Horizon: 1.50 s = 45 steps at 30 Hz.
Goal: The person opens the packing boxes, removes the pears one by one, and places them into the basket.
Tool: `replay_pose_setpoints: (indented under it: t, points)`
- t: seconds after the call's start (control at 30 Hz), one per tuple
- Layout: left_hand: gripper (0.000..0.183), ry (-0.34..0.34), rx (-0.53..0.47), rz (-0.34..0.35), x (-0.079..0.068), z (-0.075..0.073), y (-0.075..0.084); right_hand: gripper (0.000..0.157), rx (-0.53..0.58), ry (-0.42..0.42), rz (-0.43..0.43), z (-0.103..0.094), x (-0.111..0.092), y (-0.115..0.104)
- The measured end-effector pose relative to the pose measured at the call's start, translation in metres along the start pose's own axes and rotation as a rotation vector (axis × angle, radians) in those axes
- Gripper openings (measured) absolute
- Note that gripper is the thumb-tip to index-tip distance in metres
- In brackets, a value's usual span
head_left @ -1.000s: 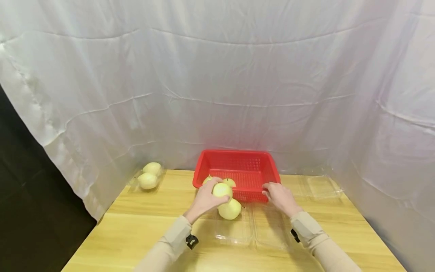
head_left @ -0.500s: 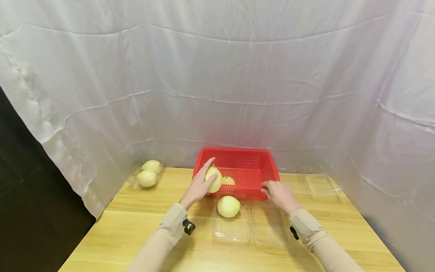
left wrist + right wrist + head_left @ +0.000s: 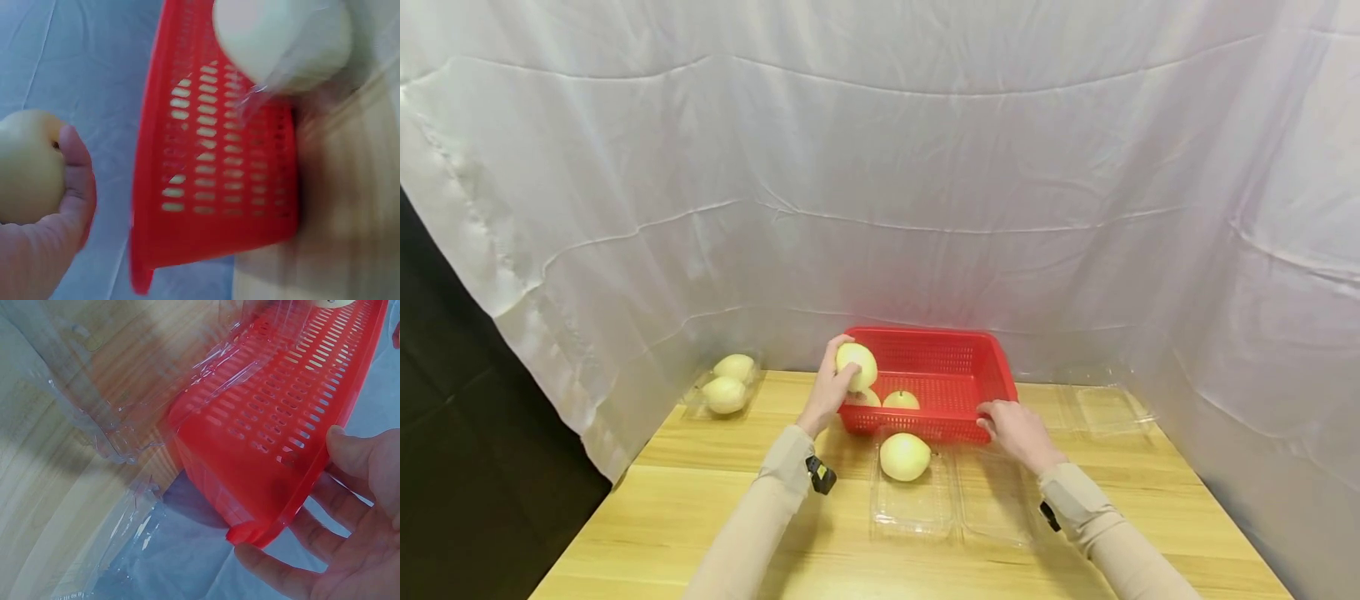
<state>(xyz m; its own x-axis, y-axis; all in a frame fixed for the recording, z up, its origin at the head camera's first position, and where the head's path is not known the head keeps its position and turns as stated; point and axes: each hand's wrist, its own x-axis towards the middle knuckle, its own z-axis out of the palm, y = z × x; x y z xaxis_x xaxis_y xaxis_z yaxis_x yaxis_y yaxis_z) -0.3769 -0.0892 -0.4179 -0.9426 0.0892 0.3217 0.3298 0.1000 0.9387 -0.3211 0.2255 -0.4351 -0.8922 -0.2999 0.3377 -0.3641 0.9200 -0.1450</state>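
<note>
My left hand (image 3: pixel 830 387) grips a pale yellow pear (image 3: pixel 857 367) over the left end of the red plastic basket (image 3: pixel 951 427). The left wrist view shows the thumb bent around this pear (image 3: pixel 28 165), above the basket's rim. Two more pears lie inside the basket by its front wall, one of them partly hidden below the held pear. At the front right corner, my right hand (image 3: pixel 1018 433) holds the basket rim, its thumb (image 3: pixel 347 450) on the outer side and its fingers beyond the rim. Another pear (image 3: pixel 905 457) sits in a clear plastic clamshell box (image 3: pixel 913 512) before the basket.
The clamshell's other half (image 3: pixel 996 508) lies flat beside the pear's half on the wooden table (image 3: pixel 685 517). Two pears (image 3: pixel 726 394) rest in a clear container at the back left. Another clear container (image 3: pixel 1105 408) stands at the back right. A pale curtain (image 3: pixel 880 208) closes off the back.
My left hand has carried the pear from above the clamshell leftward and back over the basket's left end, turning it on the way. The right hand has stayed at the rim.
</note>
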Motion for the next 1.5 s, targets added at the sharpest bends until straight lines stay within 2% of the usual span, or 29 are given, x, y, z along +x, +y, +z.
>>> replay_pose_setpoints:
  t: [0.1, 0.2, 0.43, 0.6, 0.77, 0.93, 1.07, 1.2, 1.5]
  points:
    - [0.05, 0.052, 0.2, 0.018, 0.011, 0.001, 0.004, 0.013, -0.001, -0.001, 0.001, -0.001, 0.0, 0.001]
    - [0.05, 0.074, 0.399, 0.053, 0.023, 0.005, 0.004, 0.011, -0.001, -0.001, 0.005, -0.001, 0.0, 0.001]
    - [0.048, 0.052, 0.707, 0.125, 0.045, 0.019, -0.014, 0.012, 0.003, 0.009, 0.0, 0.0, 0.0, 0.0]
    - [0.044, -0.025, 0.876, 0.094, 0.047, 0.027, -0.033, 0.012, 0.003, 0.014, 0.005, 0.001, 0.0, 0.0]
    - [0.051, -0.049, 0.935, 0.026, 0.048, 0.034, -0.044, 0.013, 0.009, 0.015, -0.001, 0.002, 0.0, -0.001]
    - [0.063, -0.107, 1.02, -0.011, 0.051, 0.041, -0.043, 0.015, 0.008, 0.025, -0.006, 0.001, -0.001, 0.0]
    - [0.063, -0.158, 1.095, -0.044, 0.052, 0.046, -0.044, 0.014, 0.01, 0.016, -0.006, -0.001, -0.002, -0.001]
    - [0.063, -0.171, 1.14, -0.083, 0.053, 0.049, -0.046, 0.014, 0.018, -0.007, 0.004, -0.002, -0.002, -0.001]
    - [0.063, -0.197, 1.122, -0.131, 0.055, 0.051, -0.045, 0.013, -0.003, -0.005, 0.021, -0.002, -0.001, -0.001]
